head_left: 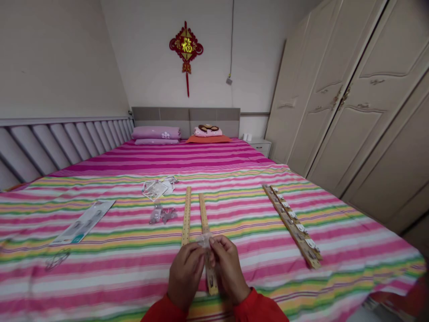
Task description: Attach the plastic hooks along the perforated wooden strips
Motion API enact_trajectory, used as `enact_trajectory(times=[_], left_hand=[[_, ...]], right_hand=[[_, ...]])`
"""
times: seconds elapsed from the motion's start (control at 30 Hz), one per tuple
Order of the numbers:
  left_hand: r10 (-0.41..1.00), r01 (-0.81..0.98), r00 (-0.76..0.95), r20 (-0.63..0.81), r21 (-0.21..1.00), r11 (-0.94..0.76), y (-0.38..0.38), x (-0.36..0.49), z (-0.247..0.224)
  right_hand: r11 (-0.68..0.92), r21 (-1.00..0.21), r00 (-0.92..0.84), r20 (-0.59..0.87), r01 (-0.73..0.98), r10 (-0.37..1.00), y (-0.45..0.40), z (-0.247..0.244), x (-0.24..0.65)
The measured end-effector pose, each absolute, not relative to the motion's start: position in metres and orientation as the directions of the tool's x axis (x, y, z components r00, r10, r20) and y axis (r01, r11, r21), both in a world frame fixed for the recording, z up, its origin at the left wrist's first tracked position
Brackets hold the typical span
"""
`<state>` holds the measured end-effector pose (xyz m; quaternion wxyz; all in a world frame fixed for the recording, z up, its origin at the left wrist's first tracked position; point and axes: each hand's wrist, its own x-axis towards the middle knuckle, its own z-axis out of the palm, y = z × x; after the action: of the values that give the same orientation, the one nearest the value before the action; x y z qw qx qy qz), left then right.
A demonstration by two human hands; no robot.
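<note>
Between my left hand [186, 268] and my right hand [228, 264] is a small clear plastic bag [203, 240], pinched by the fingers of both. What the bag holds, if anything, is too small to make out. Under my hands lies a narrow wooden strip with holes [203, 212], with a small dark metal piece at its near end. Left of it, a second wooden strip with holes [186, 210] runs parallel, its near end hidden by my left hand. A few small clear bags [163, 214] lie to the left of the strips.
On the right, wooden strips [291, 226] carry a row of round white pieces. Farther left are a heap of flat packets [159, 187], a long flat package [85, 222] and thin loops of wire or cord [57, 258]. All lie on the striped bedsheet [241, 264]; pillows [156, 133] are behind.
</note>
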<state>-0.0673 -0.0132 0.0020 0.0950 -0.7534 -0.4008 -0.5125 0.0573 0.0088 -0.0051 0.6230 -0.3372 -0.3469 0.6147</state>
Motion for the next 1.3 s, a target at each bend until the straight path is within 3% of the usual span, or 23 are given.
enact_trajectory(times=[0.07,0.17,0.23,0.33,0.47,0.63,0.77,1.03,1.3], left_hand=[[0.579,0.659,0.099,0.809,0.382,-0.647,-0.013,-0.068,0.002],[0.730,0.546,-0.113,0.674,0.656,-0.522,-0.006,-0.071,0.004],[0.850,0.403,-0.199,0.487,0.832,-0.382,0.003,-0.074,0.008],[0.977,0.189,-0.102,0.187,0.968,-0.166,0.018,-0.077,0.015],[0.999,0.077,0.017,0.027,0.997,-0.028,0.033,-0.078,0.017],[0.994,-0.027,-0.076,-0.074,0.997,0.072,0.054,-0.072,0.009],[0.986,-0.057,-0.152,-0.062,0.997,0.054,0.075,-0.064,-0.001],[0.979,0.213,-0.177,0.101,0.975,-0.062,0.109,-0.061,-0.025],[0.977,0.457,-0.148,0.152,0.887,-0.068,0.119,-0.059,-0.028]], right_hand=[[0.012,-0.859,0.007,0.010,-0.511,1.000,0.014,-0.006,0.064],[-0.020,-0.883,-0.031,-0.006,-0.468,0.999,0.022,-0.008,0.075],[-0.049,-0.896,-0.080,-0.015,-0.442,0.997,0.027,-0.009,0.079],[-0.089,-0.899,-0.144,-0.029,-0.429,0.989,0.034,-0.011,0.081],[-0.075,-0.908,-0.147,-0.015,-0.411,0.989,0.048,-0.011,0.080],[-0.029,-0.903,-0.063,-0.002,-0.429,0.998,0.072,-0.011,0.077],[-0.015,-0.906,0.019,-0.026,-0.423,0.999,0.088,-0.015,0.071],[0.110,-0.935,0.157,0.059,-0.337,0.986,0.123,-0.032,0.068],[0.098,-0.938,0.108,0.065,-0.332,0.992,0.144,-0.053,0.061]])
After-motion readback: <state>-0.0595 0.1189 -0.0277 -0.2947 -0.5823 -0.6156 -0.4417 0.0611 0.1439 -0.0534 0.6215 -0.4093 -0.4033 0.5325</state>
